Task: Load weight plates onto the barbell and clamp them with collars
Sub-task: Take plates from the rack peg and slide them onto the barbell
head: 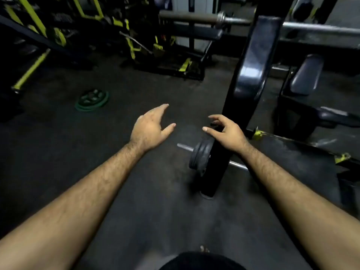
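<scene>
Both grips, L hand (149, 126) & R hand (227, 131), spread, holding nothing; rack post (239, 90) blocks plates (200, 155) on floor bar (184, 147); green plates (92, 100) far left.

Room dim, most corners nearly black. Soft light falls from above, brightest on both forearms. White shine on big black plate (251, 75) and on bar (319, 30) at top right. Whole picture blurry, a bit smeary. Straight frames bend near edges. Floor (136, 191) grey, grainy.
</scene>
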